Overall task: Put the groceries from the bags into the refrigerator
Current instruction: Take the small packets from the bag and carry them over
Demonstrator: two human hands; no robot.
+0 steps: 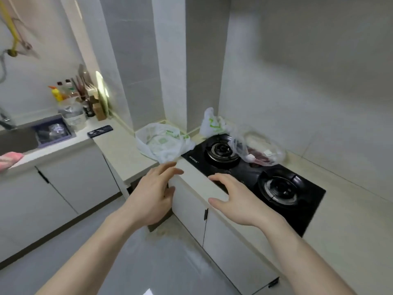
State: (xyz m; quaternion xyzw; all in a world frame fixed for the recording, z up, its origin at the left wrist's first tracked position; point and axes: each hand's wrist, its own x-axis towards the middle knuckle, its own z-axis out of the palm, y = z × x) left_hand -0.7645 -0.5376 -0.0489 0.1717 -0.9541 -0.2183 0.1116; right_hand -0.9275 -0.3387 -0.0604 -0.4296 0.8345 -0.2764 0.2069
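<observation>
A white plastic bag with green print point(162, 143) lies crumpled on the counter left of the stove. A second white bag point(212, 123) stands in the corner behind the stove. A clear bag holding red meat point(258, 149) rests on the stove's far right side. My left hand point(152, 192) hovers open in front of the counter edge, just below the first bag. My right hand point(232, 195) is open too, fingers spread over the counter's front edge near the stove. Neither hand holds anything. No refrigerator is in view.
A black two-burner gas stove point(251, 177) is set in the pale counter point(119, 150). To the left are a sink point(19, 139) with a purple basket point(53, 130), bottles and utensils point(72, 92), a dark phone-like object point(100, 131) and a pink cloth point(10, 159). White cabinets stand below.
</observation>
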